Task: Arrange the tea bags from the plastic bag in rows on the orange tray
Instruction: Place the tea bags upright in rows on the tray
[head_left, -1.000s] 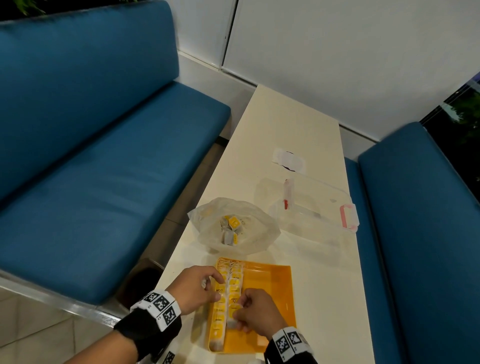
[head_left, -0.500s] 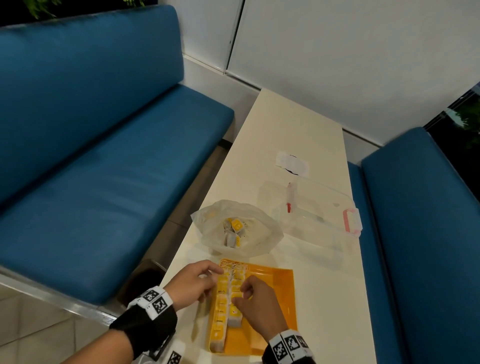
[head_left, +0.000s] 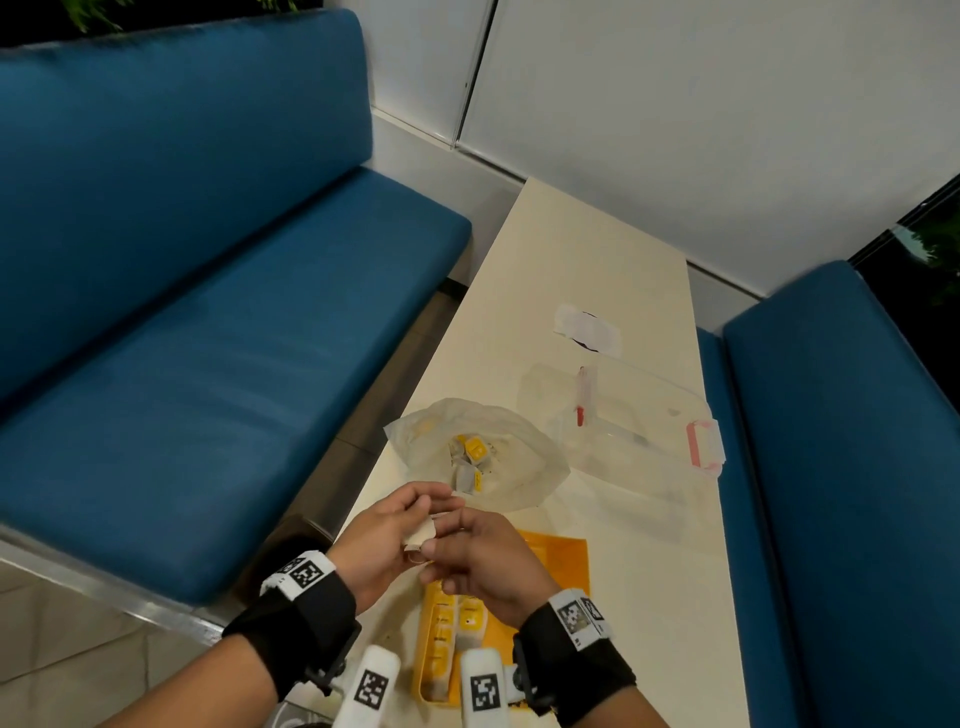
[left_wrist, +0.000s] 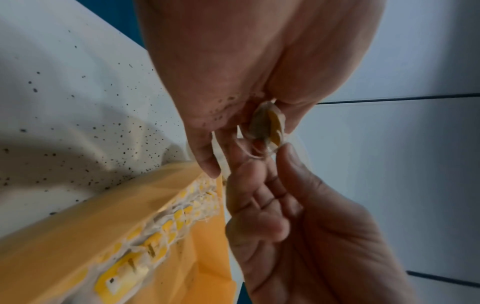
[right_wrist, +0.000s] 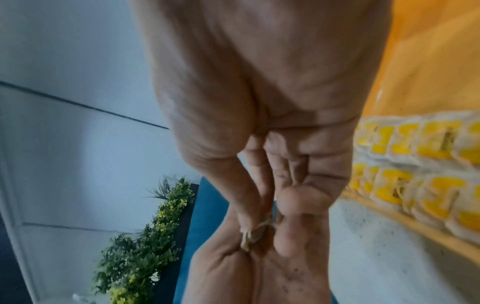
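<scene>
I had one small paper tea bag with a yellow tag (head_left: 420, 535) up off the table, pinched between both hands above the near-left corner of the flat orange plastic tray (head_left: 563, 558). My left hand (head_left: 387, 540) gripped it from one side with thumb and curled fingers. My right hand (head_left: 480, 558) met it from the other and pinched its edge between thumb and forefinger; its other fingers hung loosely bent. Its loose string (left_wrist: 244, 150) trailed between my fingers in the left wrist view.

I judge this was the tidying step before placing: straightening the bag and gathering its string so it would lie flat. Two rows of yellow-tagged tea bags (head_left: 454, 631) already ran along the tray's left side, and the right part of the tray was still bare. The next move called for lowering this bag to the end of a row, tag up, without nudging its neighbours.

The crumpled clear plastic bag (head_left: 478, 452) sat just beyond the tray with several tea bags left inside, so the task was far from finished. A clear plastic box with a pink latch (head_left: 649, 426) lay to its right.

Half a second earlier both my hands had been down on the rows, pressing them into line; by now they had lifted clear with the single bag between them.
</scene>
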